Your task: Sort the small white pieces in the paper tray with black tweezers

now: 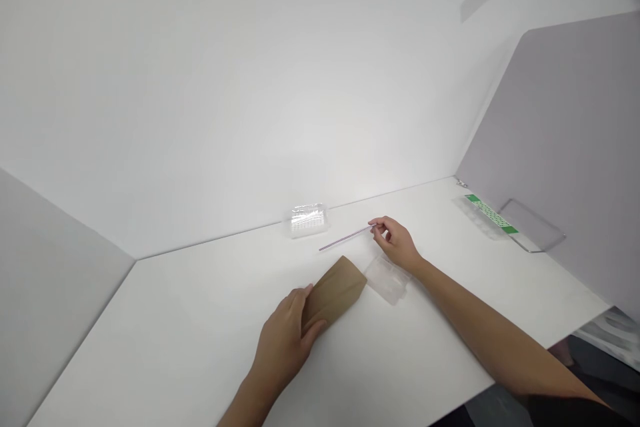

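Note:
My left hand [286,333] grips the near-left end of a flat brown paper bag [336,292], thumb on its lower edge and fingers along the other side. The bag tilts up toward the right, and its far end is free. My right hand [395,240] pinches one end of a thin purple stick [345,239] between thumb and fingers. The stick points left, above the far end of the bag. Below my right hand lies a translucent plastic box [387,279], partly covered by the hand and close to the bag's corner.
Against the back wall stands a clear plastic box [309,221] with a shiny cover. To the right is a clear package with a green dotted strip [493,213], beside a wire frame [533,252] at the side panel [570,147]. The white table [165,340] runs between the walls.

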`<state>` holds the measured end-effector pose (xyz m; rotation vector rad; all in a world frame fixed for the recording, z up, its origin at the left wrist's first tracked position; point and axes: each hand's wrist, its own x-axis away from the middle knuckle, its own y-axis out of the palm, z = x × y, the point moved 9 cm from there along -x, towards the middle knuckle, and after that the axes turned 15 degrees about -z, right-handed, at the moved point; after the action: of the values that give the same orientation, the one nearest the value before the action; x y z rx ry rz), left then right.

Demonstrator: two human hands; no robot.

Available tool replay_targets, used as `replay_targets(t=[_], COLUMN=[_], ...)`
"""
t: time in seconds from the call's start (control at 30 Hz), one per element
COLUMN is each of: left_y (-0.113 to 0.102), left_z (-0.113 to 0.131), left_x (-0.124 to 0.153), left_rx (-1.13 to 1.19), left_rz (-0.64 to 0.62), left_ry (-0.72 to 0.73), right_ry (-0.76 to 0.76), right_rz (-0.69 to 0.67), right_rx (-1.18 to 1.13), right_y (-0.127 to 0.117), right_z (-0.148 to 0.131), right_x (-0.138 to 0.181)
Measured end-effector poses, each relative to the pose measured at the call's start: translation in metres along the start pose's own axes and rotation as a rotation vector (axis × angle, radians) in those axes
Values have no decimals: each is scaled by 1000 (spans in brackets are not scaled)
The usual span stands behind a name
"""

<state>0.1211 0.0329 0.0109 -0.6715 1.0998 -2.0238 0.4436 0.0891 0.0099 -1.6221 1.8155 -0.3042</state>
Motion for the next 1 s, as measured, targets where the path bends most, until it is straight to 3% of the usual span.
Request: replay_targets(t=[0.2,0.53,0.73,1.0], left_y=[1,0,1,0], left_z=[0,-10,-7,-12], left_x=[-5,-6,-6,-5], left_rx=[85,148,93,213], left_rz=[-68,-73,26,124], left_ry=[-47,-86,-21,46], right_ry=[-17,-102,-200,-253], right_rz=[-10,-5,31,-47], right_rx=[25,78,129,226], right_y=[1,2,-2,6], right_z=[-2,-12,-26,-35], right_x=[0,3,10,12])
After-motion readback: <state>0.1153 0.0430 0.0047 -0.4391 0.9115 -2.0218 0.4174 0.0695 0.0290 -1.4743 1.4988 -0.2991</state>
